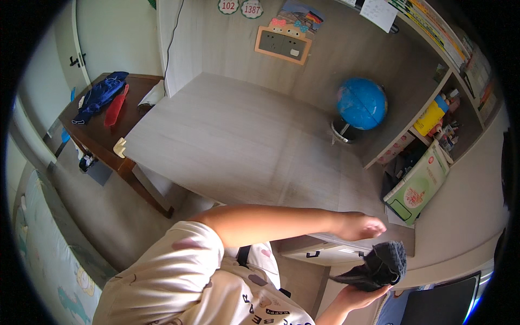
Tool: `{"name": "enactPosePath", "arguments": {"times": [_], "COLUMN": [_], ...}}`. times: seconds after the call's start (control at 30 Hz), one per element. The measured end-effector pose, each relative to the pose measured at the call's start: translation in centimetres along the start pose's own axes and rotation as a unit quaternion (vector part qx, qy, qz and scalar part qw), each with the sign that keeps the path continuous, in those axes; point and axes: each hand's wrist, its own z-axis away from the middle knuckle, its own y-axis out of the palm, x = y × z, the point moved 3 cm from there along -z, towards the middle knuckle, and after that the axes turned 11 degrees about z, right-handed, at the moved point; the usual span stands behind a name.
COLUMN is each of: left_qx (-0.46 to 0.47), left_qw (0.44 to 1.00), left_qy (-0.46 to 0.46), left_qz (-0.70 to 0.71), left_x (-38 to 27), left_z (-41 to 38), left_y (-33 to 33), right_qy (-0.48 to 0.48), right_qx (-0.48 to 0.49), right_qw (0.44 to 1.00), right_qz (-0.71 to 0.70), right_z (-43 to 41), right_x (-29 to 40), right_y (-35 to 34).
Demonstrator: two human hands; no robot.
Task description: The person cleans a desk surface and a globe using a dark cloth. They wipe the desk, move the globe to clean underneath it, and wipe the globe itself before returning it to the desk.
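A bunched dark grey cloth point(384, 264) rests in my right hand point(357, 298), which grips it from below at the lower right. One pointed flap of the cloth hangs out to the left. My left arm reaches across in front of my body, and my left hand point(359, 226) is just above the cloth, apart from it. Its fingers are curled, and their inner side is hidden. Beyond the arm spreads the grey wood-grain desk top point(227, 142). Below my left hand is a white drawer front point(313, 256) with dark handles.
A blue globe point(361, 103) stands on the desk near the shelf unit point(410, 122). A green and white book or folder point(418, 187) leans at the right. A brown wooden table point(118, 138) holds dark blue fabric point(103, 95) and a red object point(116, 106). A bed point(61, 252) lies lower left.
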Motion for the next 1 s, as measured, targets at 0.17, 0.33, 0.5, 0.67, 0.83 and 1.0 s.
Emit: {"name": "enactPosePath", "arguments": {"times": [0.17, 0.33, 0.5, 0.67, 0.83, 1.0], "left_qx": [-0.186, -0.526, -0.568, -0.588, -0.593, -0.597], "left_qw": [0.963, 0.774, 0.544, 0.449, 0.457, 0.453], "left_qy": [0.035, -0.099, -0.119, -0.228, -0.252, -0.285], "left_qz": [-0.190, -0.338, -0.606, -0.633, -0.614, -0.597], "left_x": [-2.7, -8.4, -13.8, -13.4, -12.8, -13.3], "left_z": [12.3, 30.1, 44.8, 51.6, 50.9, 50.7], "left_y": [-8.2, -18.8, -23.1, -26.9, -27.4, -27.0], "right_qy": [-0.321, -0.366, -0.349, -0.349, -0.336, -0.370], "right_qx": [0.295, 0.682, 0.667, 0.596, 0.566, 0.645], "right_qw": [0.868, 0.507, 0.452, 0.451, 0.488, 0.480], "right_qz": [0.237, 0.379, 0.478, 0.565, 0.574, 0.466], "right_z": [4.1, 13.5, 16.7, 8.9, 8.1, 19.2], "right_x": [1.1, -8.7, -17.7, -24.3, -30.9, -30.8], "right_y": [9.5, 23.6, 32.0, 44.7, 56.2, 61.8]}}
